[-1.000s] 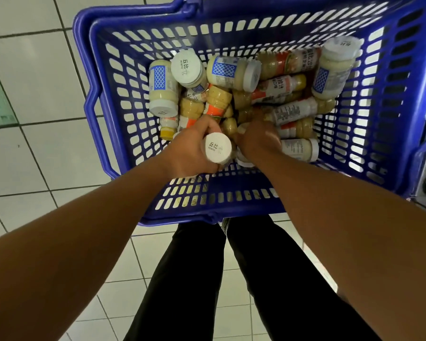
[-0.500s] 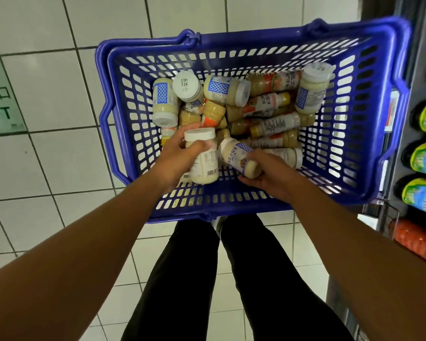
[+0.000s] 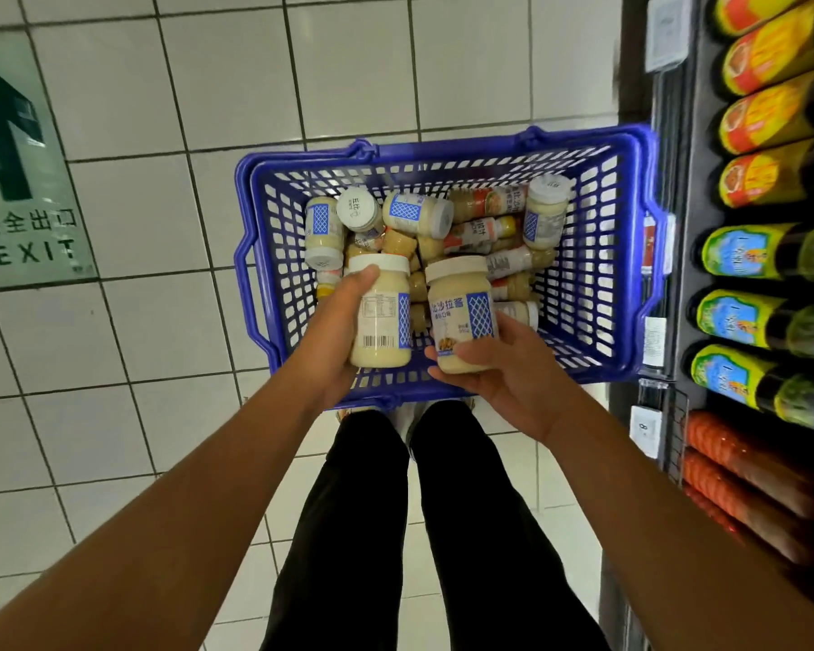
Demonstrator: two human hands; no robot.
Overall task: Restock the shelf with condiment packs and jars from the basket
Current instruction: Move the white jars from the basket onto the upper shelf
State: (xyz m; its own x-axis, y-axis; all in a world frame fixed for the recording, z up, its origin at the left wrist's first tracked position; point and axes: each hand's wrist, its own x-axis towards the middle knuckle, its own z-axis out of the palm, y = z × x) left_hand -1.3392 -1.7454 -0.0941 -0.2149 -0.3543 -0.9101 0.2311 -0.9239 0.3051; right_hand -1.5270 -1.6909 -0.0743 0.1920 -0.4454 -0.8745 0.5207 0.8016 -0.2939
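Fingers of the left hand [image 3: 334, 350] are curling round the barcode jar [image 3: 380, 317], with the thumb lying up its side toward the lid. The right hand [image 3: 504, 373] is cupping the second jar [image 3: 464, 317] from below, one digit pressing across its base.

Just right of the basket, the dark shelf [image 3: 677, 256] is showing rows of yellow-and-red and green-labelled bottles [image 3: 767, 119]. No free slot for jars is showing from here. The blue basket [image 3: 442, 150] is sitting on the tiled floor. It is holding a loose heap of pale jars [image 3: 417, 213] and slimmer dressing bottles [image 3: 482, 227], all lying at odd angles. Both held jars are hovering upright over the near part of the basket, side by side and apart from the heap.

The step in hand looks like carrying this pair across to the shelf. To do it well:

- Swing toward the side right of the basket while keeping both jars upright and the grips firm.
- Place one jar at a time, so that neither knocks a neighbour.
- Turn the barcode jar so its blue-patterned front is facing outward, as the second jar's already is.
- Push each jar back flush before loosening the fingers.
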